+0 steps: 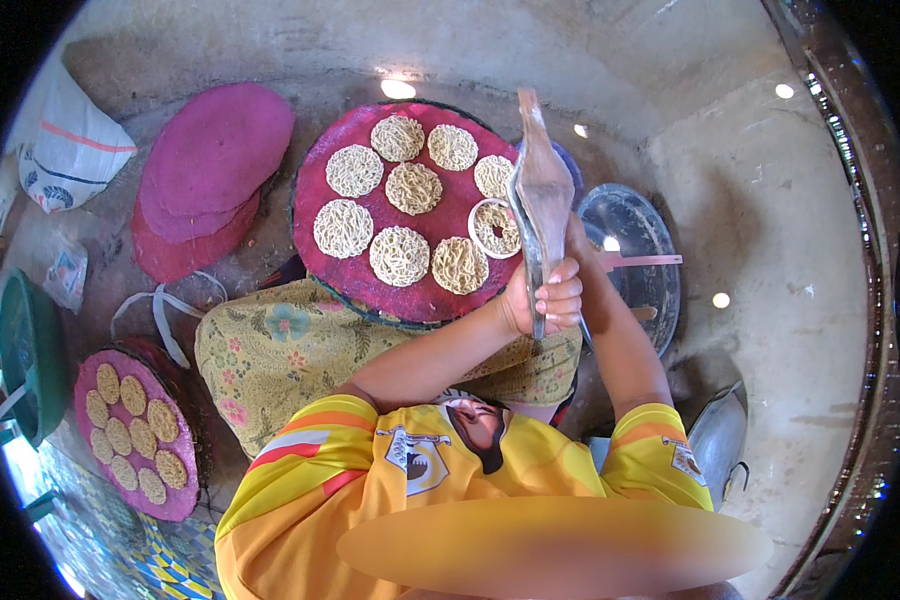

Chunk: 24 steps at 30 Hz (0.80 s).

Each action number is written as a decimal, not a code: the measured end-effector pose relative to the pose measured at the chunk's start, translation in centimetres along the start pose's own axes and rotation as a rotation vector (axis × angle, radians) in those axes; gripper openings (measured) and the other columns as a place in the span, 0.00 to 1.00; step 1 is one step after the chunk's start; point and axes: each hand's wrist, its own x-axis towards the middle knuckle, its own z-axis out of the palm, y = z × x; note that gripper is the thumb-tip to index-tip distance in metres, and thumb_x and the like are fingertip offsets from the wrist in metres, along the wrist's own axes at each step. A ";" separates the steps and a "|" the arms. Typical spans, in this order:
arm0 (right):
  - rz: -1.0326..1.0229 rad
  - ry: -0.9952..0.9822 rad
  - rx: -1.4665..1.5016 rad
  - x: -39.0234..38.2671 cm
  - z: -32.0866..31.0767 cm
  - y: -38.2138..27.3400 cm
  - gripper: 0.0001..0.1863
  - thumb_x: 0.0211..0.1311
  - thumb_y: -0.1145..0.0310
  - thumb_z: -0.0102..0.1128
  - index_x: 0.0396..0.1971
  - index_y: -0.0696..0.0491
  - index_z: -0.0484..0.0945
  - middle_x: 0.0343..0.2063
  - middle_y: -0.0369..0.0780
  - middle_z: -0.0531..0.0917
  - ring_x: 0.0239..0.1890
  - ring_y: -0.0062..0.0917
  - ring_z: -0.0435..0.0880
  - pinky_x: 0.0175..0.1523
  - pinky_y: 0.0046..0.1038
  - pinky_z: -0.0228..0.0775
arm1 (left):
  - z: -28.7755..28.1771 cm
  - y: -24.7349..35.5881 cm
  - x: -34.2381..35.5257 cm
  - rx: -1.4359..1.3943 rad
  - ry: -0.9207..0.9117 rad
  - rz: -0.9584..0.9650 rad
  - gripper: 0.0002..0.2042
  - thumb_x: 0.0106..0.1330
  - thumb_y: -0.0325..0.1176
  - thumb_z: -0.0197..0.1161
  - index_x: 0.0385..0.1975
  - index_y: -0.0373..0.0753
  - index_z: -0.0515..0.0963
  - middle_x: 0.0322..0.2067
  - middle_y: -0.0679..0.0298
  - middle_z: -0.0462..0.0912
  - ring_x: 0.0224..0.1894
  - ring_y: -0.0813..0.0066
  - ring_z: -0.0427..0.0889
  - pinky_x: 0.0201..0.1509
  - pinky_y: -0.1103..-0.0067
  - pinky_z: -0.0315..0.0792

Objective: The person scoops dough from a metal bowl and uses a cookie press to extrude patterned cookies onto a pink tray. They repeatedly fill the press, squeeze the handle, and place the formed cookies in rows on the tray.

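My left hand [553, 298] is closed round the near handle end of a long wooden hand press [543, 190], its fingers wrapped over it. My right hand [575, 238] grips the press from its right side, with its fingers mostly hidden behind the wood. Below the press's left edge, a white ring [475, 232] lies on a round red mat [315, 165] and surrounds a noodle disc [508, 236] with a gap in its middle. Several round discs of pale noodle strands, one a central noodle disc [413, 188], are spread over the mat in front of my lap.
Purple-red round mats [215, 150] lie stacked at the far left, near a white sack [75, 145]. A smaller pink mat [160, 400] at the left holds more discs. Beside it stands a green basin [30, 350]. On the right are a dark basin [625, 215] with a pink-handled tool [640, 260] and a metal pot [718, 440].
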 end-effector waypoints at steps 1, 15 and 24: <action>0.048 0.036 0.013 -0.9 0.1 0.3 0.22 0.64 0.50 0.40 0.45 0.51 0.73 0.40 0.40 0.77 0.41 0.28 0.75 0.50 0.31 0.65 | 0.4 0.3 0.0 0.027 0.031 0.011 0.10 0.63 0.37 0.44 0.20 0.43 0.65 0.11 0.74 0.63 0.13 0.83 0.62 0.22 0.82 0.59; -0.694 0.167 -1.133 -8.0 1.3 2.5 0.25 0.52 0.51 0.58 0.48 0.49 0.75 0.56 0.48 0.66 0.58 0.44 0.61 0.62 0.43 0.46 | 2.6 -5.1 0.2 0.185 0.096 -0.342 0.25 0.60 0.55 0.40 0.19 0.36 0.67 0.10 0.66 0.62 0.11 0.77 0.61 0.17 0.80 0.56; -0.747 0.278 -1.284 -6.4 3.0 2.7 0.27 0.55 0.49 0.53 0.50 0.50 0.72 0.60 0.46 0.60 0.61 0.47 0.57 0.62 0.47 0.44 | 3.2 -5.9 -0.5 0.234 0.173 -0.349 0.21 0.60 0.49 0.43 0.19 0.35 0.67 0.09 0.66 0.61 0.10 0.76 0.61 0.16 0.79 0.55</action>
